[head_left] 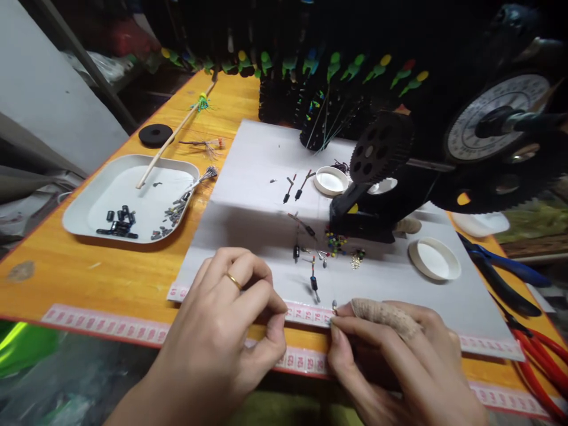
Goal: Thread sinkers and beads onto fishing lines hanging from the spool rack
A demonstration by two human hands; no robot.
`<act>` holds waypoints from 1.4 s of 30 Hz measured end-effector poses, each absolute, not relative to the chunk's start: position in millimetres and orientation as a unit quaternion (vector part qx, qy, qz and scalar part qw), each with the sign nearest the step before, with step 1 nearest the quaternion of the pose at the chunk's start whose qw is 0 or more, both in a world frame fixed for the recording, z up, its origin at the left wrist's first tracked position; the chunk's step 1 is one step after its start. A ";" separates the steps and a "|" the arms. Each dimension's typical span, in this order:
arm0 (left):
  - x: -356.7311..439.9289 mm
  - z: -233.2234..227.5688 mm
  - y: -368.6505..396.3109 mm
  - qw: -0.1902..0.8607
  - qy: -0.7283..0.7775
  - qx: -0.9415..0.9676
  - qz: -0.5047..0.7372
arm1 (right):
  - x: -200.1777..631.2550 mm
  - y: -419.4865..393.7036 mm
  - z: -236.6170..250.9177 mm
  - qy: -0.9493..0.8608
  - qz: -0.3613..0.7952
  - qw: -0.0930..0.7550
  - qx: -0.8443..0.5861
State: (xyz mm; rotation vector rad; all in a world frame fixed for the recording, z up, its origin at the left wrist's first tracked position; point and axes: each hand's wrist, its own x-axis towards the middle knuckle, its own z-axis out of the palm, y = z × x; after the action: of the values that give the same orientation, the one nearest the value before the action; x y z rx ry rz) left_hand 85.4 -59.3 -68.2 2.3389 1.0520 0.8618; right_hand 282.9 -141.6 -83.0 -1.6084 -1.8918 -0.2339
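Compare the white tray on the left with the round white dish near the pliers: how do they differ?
The white tray is squarish with rounded corners; the round dish is circular and much smaller. The tray sits on the bare orange table and holds small dark parts and a thin stick; the dish sits on the grey sheet and looks empty. Both are white and shallow.
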 end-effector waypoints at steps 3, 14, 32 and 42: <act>86.4 -66.9 -58.9 0.223 0.386 0.841 0.305 | 282.9 -140.7 -82.8 -0.724 -0.087 0.313 -0.608; 89.1 -68.0 -57.3 0.201 0.384 0.837 0.335 | 283.1 -140.8 -83.5 -0.726 -0.089 0.308 -0.608; 105.0 -75.0 -80.1 0.398 0.307 0.796 0.338 | 273.2 -143.1 -85.4 -0.703 -0.053 0.377 -0.601; 103.4 -73.4 -80.3 0.413 0.351 0.780 0.314 | 271.1 -141.8 -83.0 -0.689 -0.061 0.391 -0.607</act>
State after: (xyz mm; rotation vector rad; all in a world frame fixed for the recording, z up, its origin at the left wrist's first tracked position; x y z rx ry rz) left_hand 103.4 -80.3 -73.4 1.9619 0.8821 0.7888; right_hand 271.1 -141.8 -83.0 -1.5421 -1.7493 -0.1558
